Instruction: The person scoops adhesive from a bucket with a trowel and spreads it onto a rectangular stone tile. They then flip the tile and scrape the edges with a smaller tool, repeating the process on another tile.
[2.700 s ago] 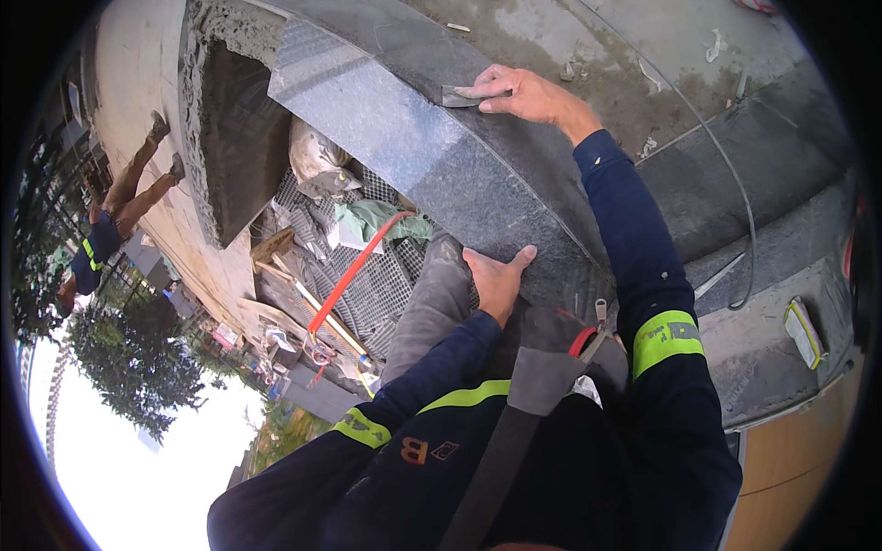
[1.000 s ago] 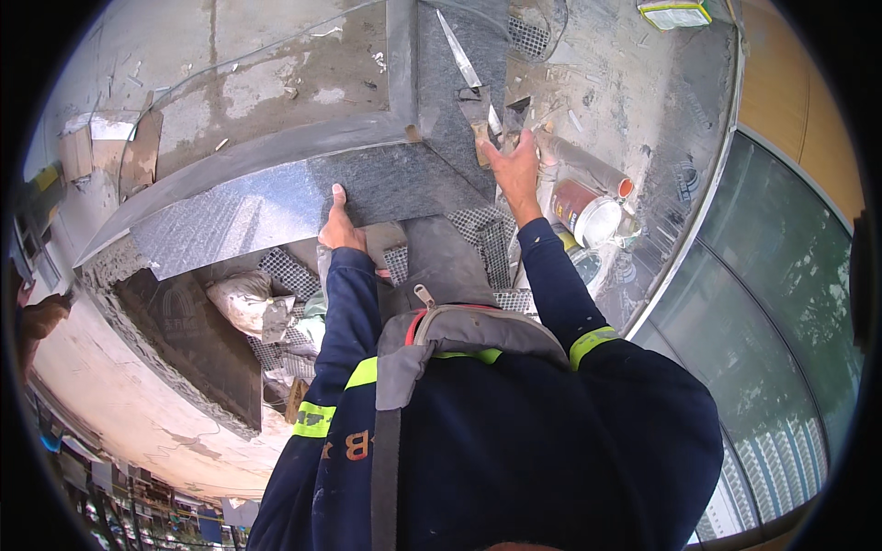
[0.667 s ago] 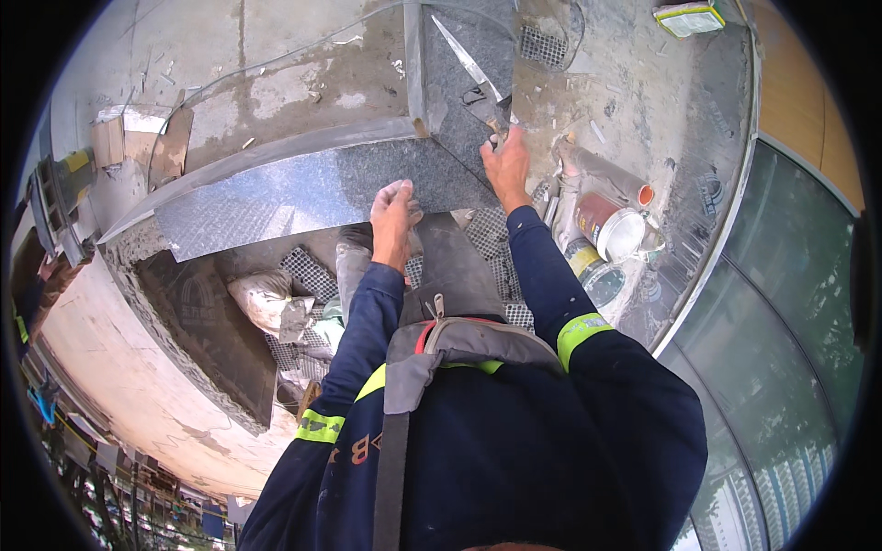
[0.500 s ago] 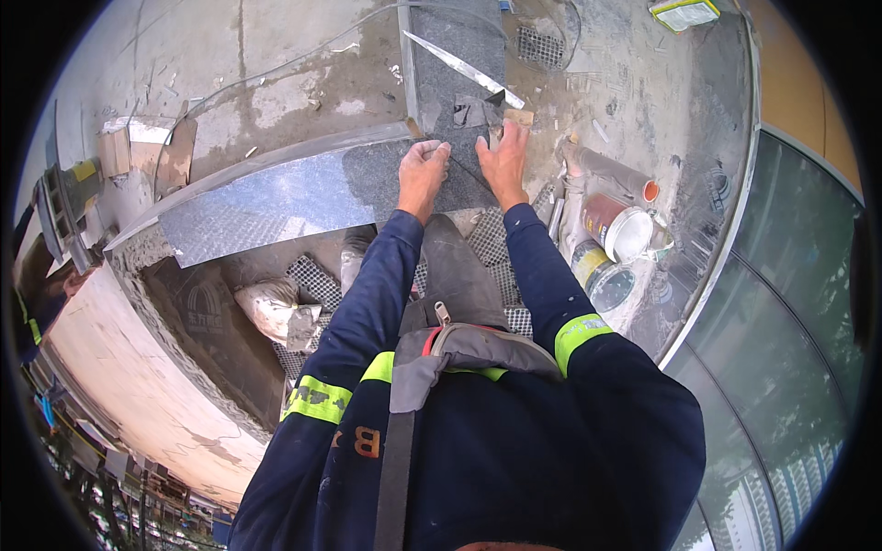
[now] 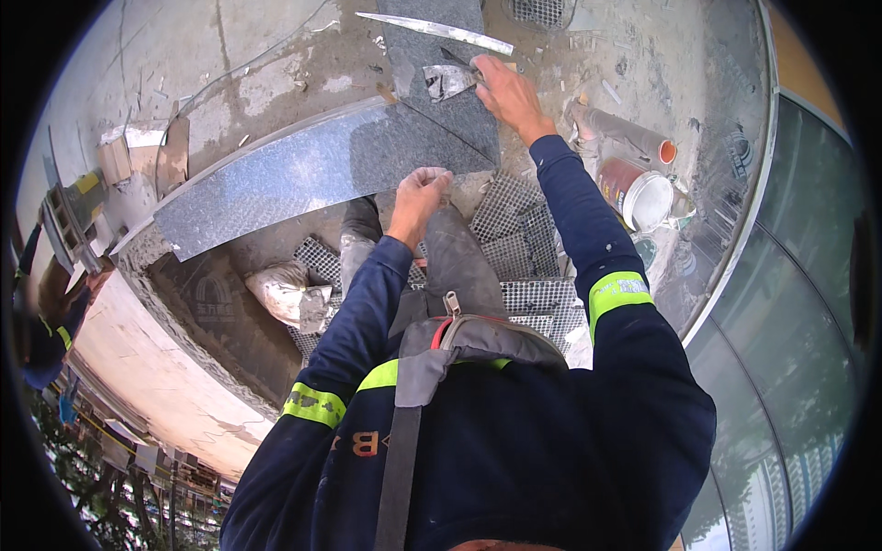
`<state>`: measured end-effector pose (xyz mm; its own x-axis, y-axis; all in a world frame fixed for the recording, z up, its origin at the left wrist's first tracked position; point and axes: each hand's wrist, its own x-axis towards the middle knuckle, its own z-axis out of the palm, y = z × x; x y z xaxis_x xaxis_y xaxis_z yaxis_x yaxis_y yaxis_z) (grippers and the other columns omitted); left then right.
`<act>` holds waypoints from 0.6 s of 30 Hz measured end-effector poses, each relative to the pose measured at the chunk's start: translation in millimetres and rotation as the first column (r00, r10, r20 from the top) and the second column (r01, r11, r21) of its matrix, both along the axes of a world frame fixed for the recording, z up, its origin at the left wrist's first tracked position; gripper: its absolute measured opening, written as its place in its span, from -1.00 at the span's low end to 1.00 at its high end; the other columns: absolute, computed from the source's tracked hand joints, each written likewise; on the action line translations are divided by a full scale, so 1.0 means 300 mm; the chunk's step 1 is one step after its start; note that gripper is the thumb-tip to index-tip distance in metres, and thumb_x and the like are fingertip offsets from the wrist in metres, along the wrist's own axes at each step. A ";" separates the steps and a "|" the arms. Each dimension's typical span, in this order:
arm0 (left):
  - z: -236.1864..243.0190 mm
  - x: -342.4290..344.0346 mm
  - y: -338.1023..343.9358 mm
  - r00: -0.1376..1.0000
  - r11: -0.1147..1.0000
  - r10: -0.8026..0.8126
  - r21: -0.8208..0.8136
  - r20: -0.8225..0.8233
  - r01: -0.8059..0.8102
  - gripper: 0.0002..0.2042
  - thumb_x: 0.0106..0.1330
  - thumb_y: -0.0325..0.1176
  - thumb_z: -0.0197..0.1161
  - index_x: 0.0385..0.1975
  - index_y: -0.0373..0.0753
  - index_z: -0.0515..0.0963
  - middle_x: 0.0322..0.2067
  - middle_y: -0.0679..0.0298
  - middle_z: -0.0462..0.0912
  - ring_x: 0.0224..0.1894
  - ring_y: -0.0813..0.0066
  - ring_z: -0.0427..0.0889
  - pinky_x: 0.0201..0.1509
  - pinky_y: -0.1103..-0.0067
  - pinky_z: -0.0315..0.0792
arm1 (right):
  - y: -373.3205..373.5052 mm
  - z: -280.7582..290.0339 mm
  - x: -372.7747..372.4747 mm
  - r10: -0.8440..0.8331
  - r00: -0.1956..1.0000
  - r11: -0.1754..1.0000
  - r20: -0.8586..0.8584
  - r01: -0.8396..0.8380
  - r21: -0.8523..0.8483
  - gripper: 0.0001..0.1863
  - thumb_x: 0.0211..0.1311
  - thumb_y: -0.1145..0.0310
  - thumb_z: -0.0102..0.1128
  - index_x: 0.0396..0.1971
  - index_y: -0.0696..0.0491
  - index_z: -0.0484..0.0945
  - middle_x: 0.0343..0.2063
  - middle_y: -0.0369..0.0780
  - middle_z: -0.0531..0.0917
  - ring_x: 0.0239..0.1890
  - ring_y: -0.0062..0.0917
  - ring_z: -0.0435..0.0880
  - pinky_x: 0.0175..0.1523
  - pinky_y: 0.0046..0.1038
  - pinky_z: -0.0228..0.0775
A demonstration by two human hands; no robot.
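Observation:
My right hand (image 5: 514,99) reaches over the dark grey stone slab (image 5: 367,151), fingers closed at the handle end of a smeared, flat-bladed scraper (image 5: 446,82). The handle is mostly hidden under the fingers. My left hand (image 5: 420,202) is at the slab's near edge, above my knee, with thumb and fingertips pinched together; whatever may be between them is too small to make out. A dark line crosses the slab between the hands. Beyond the scraper lies a long, pale, tapered strip (image 5: 436,32).
At right stand a reddish-brown bucket with a white top (image 5: 648,200) and a grey tube with an orange end (image 5: 634,138). Black grid mats (image 5: 505,216) lie around my legs, with a whitish sack (image 5: 280,292) at left. A glass wall (image 5: 781,275) borders the right side.
My right hand has moved away from the left one, up and over to the scraper. My left hand has come back to the slab's near edge. The whole view has shifted slightly.

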<state>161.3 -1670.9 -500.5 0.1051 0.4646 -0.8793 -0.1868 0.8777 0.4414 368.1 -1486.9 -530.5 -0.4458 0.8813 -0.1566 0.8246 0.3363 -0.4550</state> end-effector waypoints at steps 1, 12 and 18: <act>0.003 0.014 -0.002 0.999 0.999 0.027 0.034 0.025 -0.028 -0.69 0.57 -0.19 0.33 0.10 -0.27 0.64 -0.11 0.38 0.69 -0.15 0.62 0.63 0.01 0.53 0.57 | -0.009 0.013 0.004 -0.024 0.999 1.000 -0.030 0.024 0.013 -0.51 0.32 0.41 0.32 0.22 -0.01 0.43 0.19 -0.13 0.66 0.04 0.03 0.72 0.08 -0.01 0.61; 0.127 0.157 0.245 0.829 0.893 0.352 0.112 0.434 -0.437 -0.66 0.72 -0.17 0.05 0.34 -0.14 0.38 0.12 0.33 0.61 0.17 0.51 0.62 0.16 0.39 0.60 | -0.286 0.401 -0.152 -0.674 0.634 0.731 -0.380 0.500 -0.464 -0.49 0.32 0.25 0.43 0.16 0.19 0.52 -0.20 -0.13 0.78 -0.24 -0.35 0.76 -0.17 -0.34 0.59; 0.158 0.056 0.219 0.909 0.926 0.275 0.168 0.312 -0.338 -0.65 0.75 -0.23 -0.01 0.40 -0.18 0.28 0.12 0.25 0.58 0.11 0.49 0.64 0.13 0.45 0.62 | -0.398 0.541 -0.095 -0.843 0.412 0.497 -0.346 0.350 -0.794 -0.49 0.59 0.17 0.22 0.35 0.15 0.46 -0.26 -0.28 0.72 -0.41 -0.71 0.59 -0.35 -0.61 0.46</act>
